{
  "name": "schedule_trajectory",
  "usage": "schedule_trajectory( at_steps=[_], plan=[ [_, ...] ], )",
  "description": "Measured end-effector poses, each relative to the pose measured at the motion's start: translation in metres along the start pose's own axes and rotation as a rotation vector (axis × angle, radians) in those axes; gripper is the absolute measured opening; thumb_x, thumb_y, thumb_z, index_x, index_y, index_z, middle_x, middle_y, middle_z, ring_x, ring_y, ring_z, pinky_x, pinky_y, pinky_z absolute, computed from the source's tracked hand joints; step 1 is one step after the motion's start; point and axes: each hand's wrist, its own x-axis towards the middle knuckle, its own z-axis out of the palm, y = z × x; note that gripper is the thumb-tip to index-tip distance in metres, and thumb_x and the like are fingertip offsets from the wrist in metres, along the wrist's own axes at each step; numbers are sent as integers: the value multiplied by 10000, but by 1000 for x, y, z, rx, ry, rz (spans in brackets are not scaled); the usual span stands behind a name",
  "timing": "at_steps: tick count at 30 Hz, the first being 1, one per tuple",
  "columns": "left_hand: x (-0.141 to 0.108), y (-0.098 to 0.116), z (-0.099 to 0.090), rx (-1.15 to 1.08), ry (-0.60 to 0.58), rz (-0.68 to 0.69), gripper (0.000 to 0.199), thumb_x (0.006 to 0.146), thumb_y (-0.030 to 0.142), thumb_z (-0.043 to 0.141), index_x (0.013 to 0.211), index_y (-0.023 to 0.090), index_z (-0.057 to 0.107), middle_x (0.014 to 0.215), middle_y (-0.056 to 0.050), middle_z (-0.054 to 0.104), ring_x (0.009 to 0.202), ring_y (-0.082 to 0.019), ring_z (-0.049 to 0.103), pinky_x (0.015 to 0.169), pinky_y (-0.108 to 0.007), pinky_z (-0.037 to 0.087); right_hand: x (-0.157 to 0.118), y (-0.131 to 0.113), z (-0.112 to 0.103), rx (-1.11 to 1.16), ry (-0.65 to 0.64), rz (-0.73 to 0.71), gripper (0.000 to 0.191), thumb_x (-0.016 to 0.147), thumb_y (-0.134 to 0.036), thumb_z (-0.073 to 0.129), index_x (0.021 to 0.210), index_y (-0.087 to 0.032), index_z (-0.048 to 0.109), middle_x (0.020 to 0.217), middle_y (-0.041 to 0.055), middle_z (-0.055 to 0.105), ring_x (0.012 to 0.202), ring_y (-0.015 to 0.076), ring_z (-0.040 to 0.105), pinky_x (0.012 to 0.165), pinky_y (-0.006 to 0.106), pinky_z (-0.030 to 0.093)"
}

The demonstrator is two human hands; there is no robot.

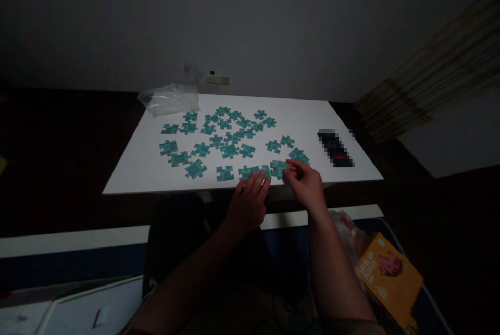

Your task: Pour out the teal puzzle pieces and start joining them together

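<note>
Teal jigsaw puzzle pieces lie loose over the white table. At the near edge my left hand [250, 202] rests with its fingers stretched out over a short row of joined puzzle pieces [246, 172], which it partly covers. Just right of that row, my right hand [308, 185] pinches the right side of another puzzle piece [278, 168] between thumb and fingers. A narrow gap seems to separate this piece from the row. To the left sits a single puzzle piece [225, 173], and beyond my right hand lies a puzzle piece [299, 156].
Several scattered puzzle pieces [229, 151] spread across the middle of the white table [133, 168]. A clear plastic bag [170, 99] lies at the back left corner. On the right is a dark, pixelated object [335, 148]. Below, a yellow box [390, 277] stands beside my right arm.
</note>
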Motion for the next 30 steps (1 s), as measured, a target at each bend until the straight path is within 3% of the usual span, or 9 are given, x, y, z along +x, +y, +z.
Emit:
schedule_trajectory(
  at_steps=[6,12,16,20,23,27,30],
  plan=[
    [-1,0,-2,24,-33,-7,785,1174,336,637,1945,250,517,2011,-121,495,1847,-357,489,1491,-524,401,2,-4,-2,20,25,29,557,919,-645,852,1317,-258,901,1107,109,927,909,325,861,895,517,750],
    [-3,0,1,13,-20,-23,792,1166,345,642,1946,279,520,2017,-97,484,1851,-349,491,1505,-528,395,-2,-4,-19,-322,197,-133,415,1033,-554,665,1198,-300,948,1212,141,943,1141,430,830,1131,653,671],
    [-3,0,1,-8,-40,-33,780,1182,336,625,1949,261,511,2018,-114,479,1858,-366,479,1515,-546,375,2,-2,-25,-419,175,-147,349,1030,-556,707,1183,-327,921,1169,128,921,1125,430,794,1135,644,643],
    [-3,-1,3,-4,-64,-37,879,1123,285,677,1975,275,461,2030,-123,450,1865,-397,460,1525,-587,362,17,-6,-25,-462,222,-196,352,1039,-539,694,1192,-290,889,1264,171,888,1214,428,761,1205,659,598],
    [-4,-2,7,3,-64,-39,957,1092,279,704,1999,311,402,2032,-106,443,1865,-409,461,1520,-629,387,35,-8,-22,-500,264,-208,441,1061,-536,654,1303,-244,879,1400,224,854,1360,440,720,1288,682,543],
    [-4,-3,9,0,-62,-58,889,1124,304,643,1986,365,430,2028,-53,463,1872,-363,464,1496,-621,458,56,-2,-17,-589,199,-162,566,1008,-599,746,1386,-191,852,1523,287,801,1496,512,634,1335,767,475],
    [-5,-2,6,1,-64,-49,877,1125,304,647,1978,340,447,2037,-65,452,1882,-355,446,1508,-600,441,61,7,-15,-614,163,-122,566,979,-613,788,1341,-181,844,1514,295,803,1480,511,641,1322,754,485]
  ],
)
